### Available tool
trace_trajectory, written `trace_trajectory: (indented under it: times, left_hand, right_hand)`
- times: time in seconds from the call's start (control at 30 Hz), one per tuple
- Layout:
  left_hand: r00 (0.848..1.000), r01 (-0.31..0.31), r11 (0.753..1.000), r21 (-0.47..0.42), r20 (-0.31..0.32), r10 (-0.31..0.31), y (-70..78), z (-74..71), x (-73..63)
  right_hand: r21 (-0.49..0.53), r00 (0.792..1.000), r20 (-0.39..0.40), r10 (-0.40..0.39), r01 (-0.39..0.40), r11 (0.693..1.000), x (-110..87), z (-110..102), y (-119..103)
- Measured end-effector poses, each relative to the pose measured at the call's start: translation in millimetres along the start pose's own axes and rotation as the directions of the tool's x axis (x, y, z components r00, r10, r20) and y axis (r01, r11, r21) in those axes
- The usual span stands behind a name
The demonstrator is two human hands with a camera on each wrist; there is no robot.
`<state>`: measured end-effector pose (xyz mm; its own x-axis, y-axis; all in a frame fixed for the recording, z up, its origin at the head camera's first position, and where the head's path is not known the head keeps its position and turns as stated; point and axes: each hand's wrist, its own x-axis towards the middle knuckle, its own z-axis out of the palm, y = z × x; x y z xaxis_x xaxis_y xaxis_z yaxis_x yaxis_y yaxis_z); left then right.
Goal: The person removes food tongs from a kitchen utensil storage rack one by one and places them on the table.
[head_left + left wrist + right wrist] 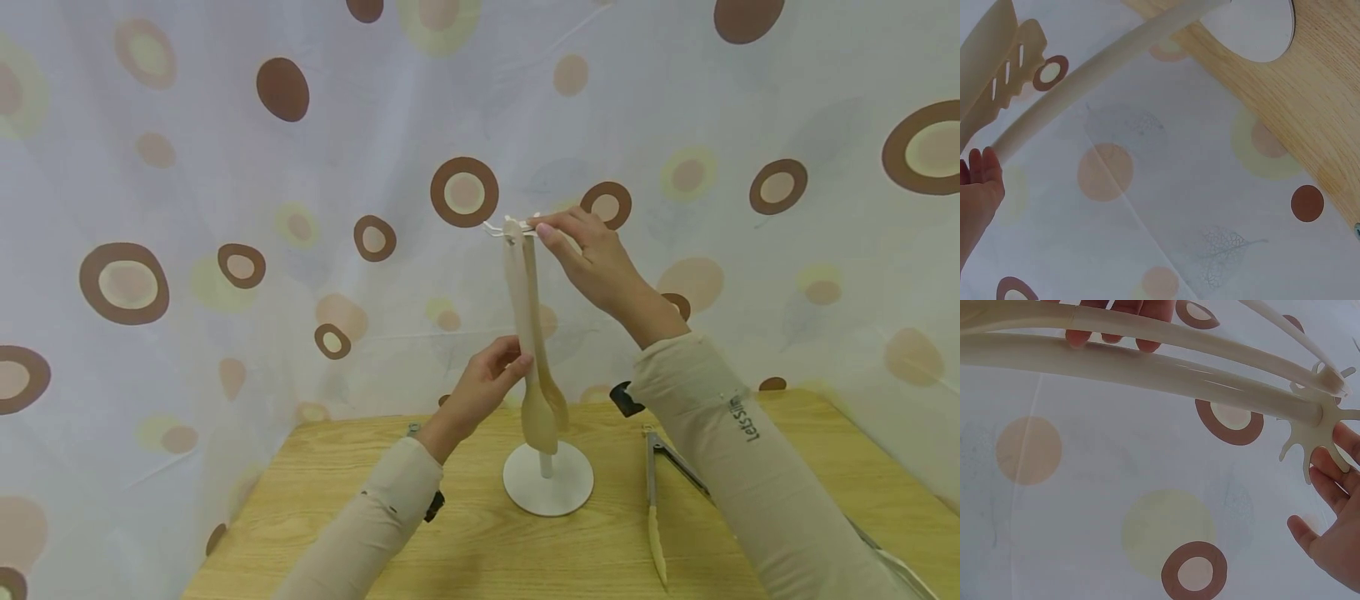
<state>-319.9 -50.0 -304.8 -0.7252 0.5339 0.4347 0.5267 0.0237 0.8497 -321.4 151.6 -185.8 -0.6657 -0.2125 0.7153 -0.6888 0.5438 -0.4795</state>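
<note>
A utensil stand with a white round base (547,504) rises into a crown of hooks (1313,428). From the hooks hangs a beige spatula (537,421), its smooth blade down. A slotted turner (1025,53) hangs behind it. My left hand (487,379) grips the spatula's handle partway down, thumb in front and fingers behind; in the right wrist view its fingertips show between handle and pole. My right hand (592,254) holds the hook crown at the top, fingers bent among the hooks beside the handle end.
Tongs (652,500) with grey arms and pale tips lie spread on the wooden table (330,500), right of the base. Another utensil's pale end (903,575) shows past the right sleeve. A patterned curtain (187,358) hangs close behind the table.
</note>
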Motion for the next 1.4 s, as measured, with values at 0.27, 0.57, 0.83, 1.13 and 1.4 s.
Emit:
trace_trajectory:
  times: [0.27,0.57,0.83,1.13,1.4]
  left_hand:
    - [0.999,-0.007,0.998,-0.057,0.034,0.009,2.3,-1.7,-0.2]
    - [0.999,-0.031,0.998,-0.05,0.03,0.033,2.3,-2.5,-2.1]
    - [0.999,-0.05,0.997,-0.051,0.017,0.051,4.3,-4.4,-3.2]
    - [0.998,-0.057,0.997,-0.044,0.002,0.057,7.6,-4.9,-3.5]
    - [0.998,-0.059,0.997,-0.043,0.006,0.06,7.6,-5.6,-4.5]
  right_hand:
    - [-0.004,1.0,0.005,0.004,-0.004,1.0,-0.2,-0.1,-0.6]
    - [-0.013,1.0,0.002,0.003,-0.003,1.0,-0.3,-0.1,-0.7]
    - [-0.01,1.0,0.004,0.006,-0.006,1.0,-0.5,0.1,-1.1]
    - [-0.011,1.0,0.0,-0.001,0.001,1.0,0.3,0.3,-1.0]
    - [-0.01,1.0,0.0,0.008,-0.008,1.0,0.0,0.7,-0.7]
